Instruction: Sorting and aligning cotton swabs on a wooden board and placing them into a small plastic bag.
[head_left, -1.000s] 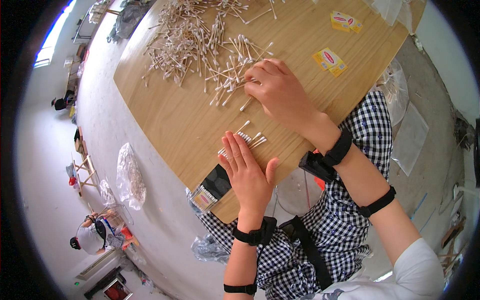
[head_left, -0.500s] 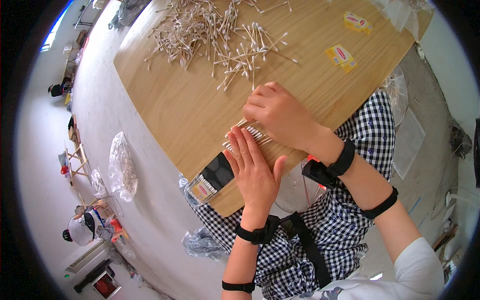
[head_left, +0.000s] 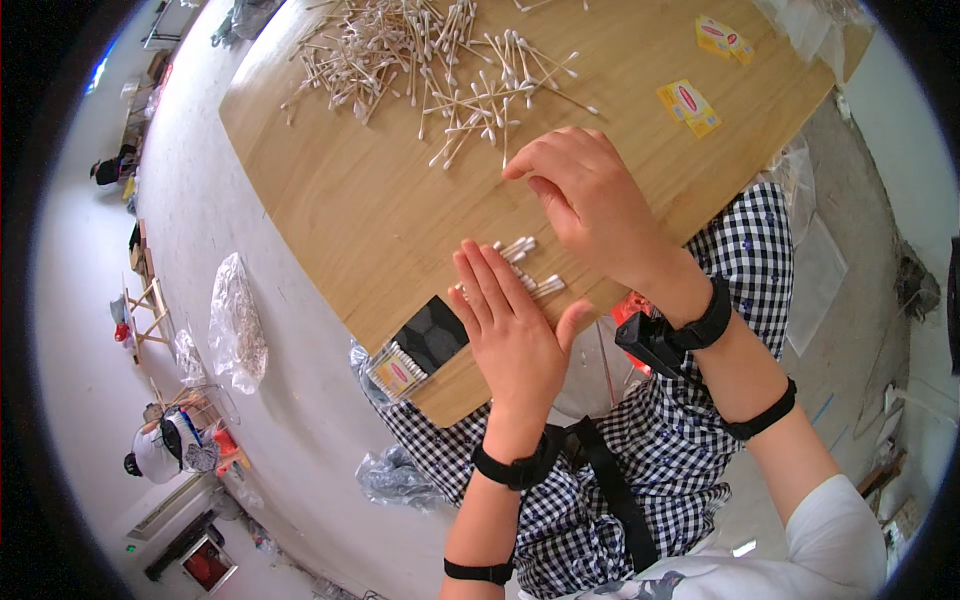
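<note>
My left hand [head_left: 512, 335] lies flat, fingers stretched, over a small row of cotton swabs [head_left: 548, 288] near the table's front edge. Their white tips show past its thumb side; the rest is hidden beneath the palm. Just above the table, my right hand [head_left: 598, 205] has come off the row, with curved fingers, the thumb apart and nothing visible between them. A big loose heap of cotton swabs [head_left: 375, 55] spreads over the far part of the table. To the left of my left hand, a dark patterned pad [head_left: 432, 335] adjoins a clear pack of cotton swabs [head_left: 398, 372] with a yellow label.
Yellow printed cards [head_left: 689, 107] lie on the right of the wooden table [head_left: 330, 210], with more yellow cards [head_left: 722, 40] behind them. Clear plastic [head_left: 805, 35] covers the far right corner. Plastic bags [head_left: 238, 325] lie on the floor. Another person [head_left: 160, 450] sits far left.
My right hand has lifted off the swabs and moved up and right, its fingers loosening. My left hand stays flat on the row, whose swab tips now show nearer its thumb.
</note>
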